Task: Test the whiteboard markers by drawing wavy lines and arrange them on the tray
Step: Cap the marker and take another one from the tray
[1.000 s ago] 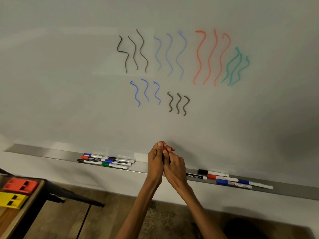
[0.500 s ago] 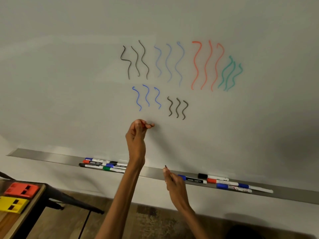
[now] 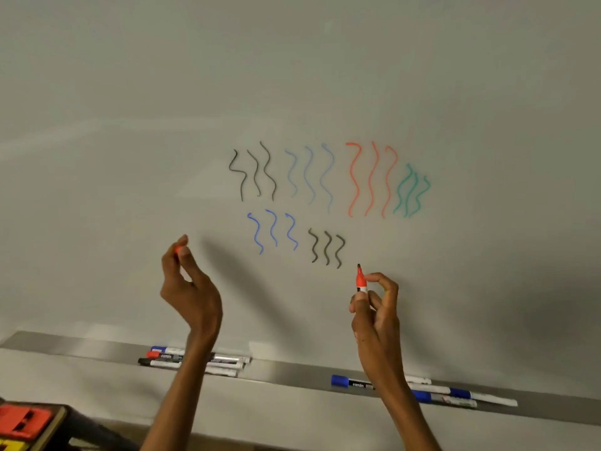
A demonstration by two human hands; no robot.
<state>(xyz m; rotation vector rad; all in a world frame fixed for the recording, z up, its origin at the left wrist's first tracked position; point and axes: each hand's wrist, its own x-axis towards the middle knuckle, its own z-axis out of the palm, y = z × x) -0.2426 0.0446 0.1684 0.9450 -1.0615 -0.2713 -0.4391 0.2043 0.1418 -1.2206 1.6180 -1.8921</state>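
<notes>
red marker uncapped, both hands up at the board

the right hand pinches the red marker between thumb and curled fingers. the barrel stands upright and its dark tip points up, just below and right of the lower black wavy lines on the whiteboard. i cannot tell whether the tip touches the board. the left hand is raised well apart to the left, thumb and fingertips pinching a small red cap that the fingers mostly hide.

an upper row of wavy lines runs black, pale blue, red, green. three blue lines sit under it, beside the lower black ones.

the grey tray runs along the board's lower edge. toward its left end a cluster of markers lies side by side, partly behind the left forearm. toward its right end more markers lie lengthwise, and a blue-capped marker lies just left of the right wrist. below the tray's left end a red block rests on a wooden surface.
</notes>
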